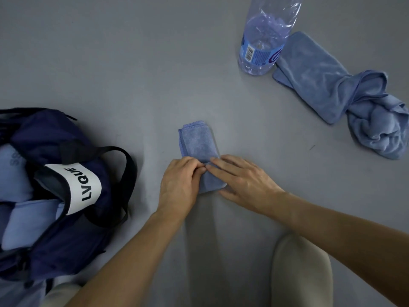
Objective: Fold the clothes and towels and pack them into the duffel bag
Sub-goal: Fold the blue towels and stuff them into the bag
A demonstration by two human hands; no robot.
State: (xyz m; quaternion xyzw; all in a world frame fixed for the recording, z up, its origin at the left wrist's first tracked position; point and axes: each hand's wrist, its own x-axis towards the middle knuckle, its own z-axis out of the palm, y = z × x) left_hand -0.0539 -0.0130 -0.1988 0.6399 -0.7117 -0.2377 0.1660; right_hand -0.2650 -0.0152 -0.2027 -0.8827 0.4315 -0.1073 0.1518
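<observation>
Small folded blue microfibre towel on grey surface: left hand grips its near end with curled fingers, right hand presses flat on it alongside. Open navy fabric duffel bag sits left of the left hand. Clear plastic bottle and bunched blue towel lie beyond the right hand.

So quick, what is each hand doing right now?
Left hand: fingers curled, pinching the small folded towel.
Right hand: open, fingers flat on that towel.

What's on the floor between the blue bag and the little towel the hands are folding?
Nothing. In the head view, only bare grey floor lies between the duffel bag and the small towel.
</observation>
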